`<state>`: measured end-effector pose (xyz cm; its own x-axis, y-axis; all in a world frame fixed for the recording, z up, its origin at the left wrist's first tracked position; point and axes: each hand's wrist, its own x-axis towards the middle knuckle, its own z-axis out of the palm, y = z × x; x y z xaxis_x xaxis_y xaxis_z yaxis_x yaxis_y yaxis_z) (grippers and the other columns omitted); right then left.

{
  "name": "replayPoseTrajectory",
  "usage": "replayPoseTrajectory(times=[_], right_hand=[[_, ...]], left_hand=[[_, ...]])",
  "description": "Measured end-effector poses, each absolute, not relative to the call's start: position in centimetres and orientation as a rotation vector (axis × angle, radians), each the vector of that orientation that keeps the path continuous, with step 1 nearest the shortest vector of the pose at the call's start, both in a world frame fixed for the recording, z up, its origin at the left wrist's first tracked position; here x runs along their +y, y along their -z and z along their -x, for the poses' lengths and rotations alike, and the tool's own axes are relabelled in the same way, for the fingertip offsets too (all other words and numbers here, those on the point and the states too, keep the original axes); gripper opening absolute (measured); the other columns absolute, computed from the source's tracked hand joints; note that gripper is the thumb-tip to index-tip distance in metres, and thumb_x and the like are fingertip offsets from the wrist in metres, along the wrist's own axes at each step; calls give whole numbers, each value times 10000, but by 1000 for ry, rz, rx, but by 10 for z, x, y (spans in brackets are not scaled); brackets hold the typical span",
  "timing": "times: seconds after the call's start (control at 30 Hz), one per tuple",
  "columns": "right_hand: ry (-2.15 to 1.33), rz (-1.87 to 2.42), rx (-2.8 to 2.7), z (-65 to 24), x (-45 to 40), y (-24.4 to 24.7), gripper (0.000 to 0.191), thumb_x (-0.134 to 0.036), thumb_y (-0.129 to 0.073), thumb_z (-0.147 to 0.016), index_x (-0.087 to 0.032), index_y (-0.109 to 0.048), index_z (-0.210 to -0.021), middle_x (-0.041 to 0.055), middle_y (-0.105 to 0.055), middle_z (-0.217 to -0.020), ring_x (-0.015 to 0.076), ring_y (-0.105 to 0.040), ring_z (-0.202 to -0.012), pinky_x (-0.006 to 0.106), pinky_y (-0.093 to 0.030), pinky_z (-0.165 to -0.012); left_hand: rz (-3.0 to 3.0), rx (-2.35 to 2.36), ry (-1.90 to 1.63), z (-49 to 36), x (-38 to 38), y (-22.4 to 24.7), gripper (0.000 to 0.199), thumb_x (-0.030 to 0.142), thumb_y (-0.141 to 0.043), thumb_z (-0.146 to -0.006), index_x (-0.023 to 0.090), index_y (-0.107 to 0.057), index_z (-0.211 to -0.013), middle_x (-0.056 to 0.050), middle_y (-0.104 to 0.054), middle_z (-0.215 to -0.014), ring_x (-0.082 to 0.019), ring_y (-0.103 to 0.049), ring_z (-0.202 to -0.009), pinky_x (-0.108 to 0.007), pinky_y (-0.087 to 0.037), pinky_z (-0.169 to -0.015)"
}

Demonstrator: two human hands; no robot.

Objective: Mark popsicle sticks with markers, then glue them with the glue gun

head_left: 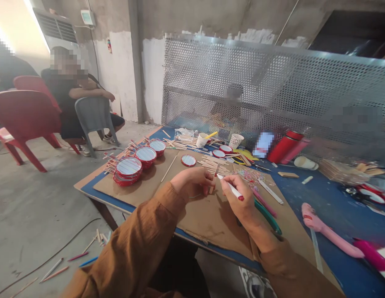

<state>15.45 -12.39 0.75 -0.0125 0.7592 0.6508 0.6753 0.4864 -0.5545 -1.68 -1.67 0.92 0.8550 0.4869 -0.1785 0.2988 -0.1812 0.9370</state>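
Observation:
My left hand (198,180) pinches a short flat wooden stick (216,171) that stands nearly upright over the cardboard. A white marker with a red end (232,189) is in my right hand (242,198), its tip close to the stick; whether they touch I cannot tell. Beyond my hands lies a pile of flat wooden sticks (212,163), with a tangle of coloured rubber bands (248,176) to its right. A small red-rimmed drum (188,160) lies flat behind my left hand. Under my right forearm shows a green curved handle (268,217).
Stacked red-rimmed drums with sticks (128,167) stand on the left of the cardboard sheet (143,194). Paper cups (236,140), a red bottle (284,147) and a phone (263,145) line the back. On the right lies a pink tool (332,238). A person (65,91) sits left.

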Motion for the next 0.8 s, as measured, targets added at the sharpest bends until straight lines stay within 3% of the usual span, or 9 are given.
replayPoseTrajectory(times=[0.43, 0.8], right_hand=[[-131, 1223, -1737, -154, -123, -6, 194, -411, -562, -924, -229, -600, -867, -3, -650, -688, 163, -599, -610, 278, -486, -616], [-93, 1269, -1652, -151, -125, -9, 198, -392, -552, -913, -229, -581, -806, 1, -639, -666, 172, -614, -615, 281, -474, -605]], left_hand=[[-1769, 597, -171, 17, -18, -12, 193, 211, -590, -896, 135, -647, -729, -20, -665, -581, -127, -632, -603, -249, -465, -696], [-1813, 595, -153, 18, -13, -8, 204, 258, -594, -895, 138, -676, -752, -28, -684, -605, -129, -645, -622, -250, -465, -702]])
